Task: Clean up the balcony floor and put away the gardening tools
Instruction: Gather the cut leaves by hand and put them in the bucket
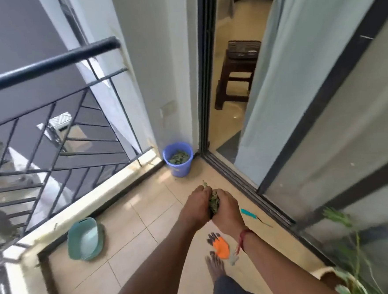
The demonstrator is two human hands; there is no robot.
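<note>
My left grip [198, 206] and right grip [227, 210] clenched together round leaf bundle [214, 202] — centre frame, above floor [127, 254]. Purple bucket [179, 170] just above centre, leaves inside. Orange gloves [222, 248], teal tool [248, 212] on floor — right of centre.

Bare forearms [150, 262], red thread [243, 236] at right wrist, bare foot [216, 265], dark trouser leg [230, 290]

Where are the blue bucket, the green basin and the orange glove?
Round blue plastic bucket [178, 169]: head view, outer wall.
Green plastic basin [73, 242]: head view, left wall.
Orange dark-fingered glove [222, 248]: head view, palm.
</note>
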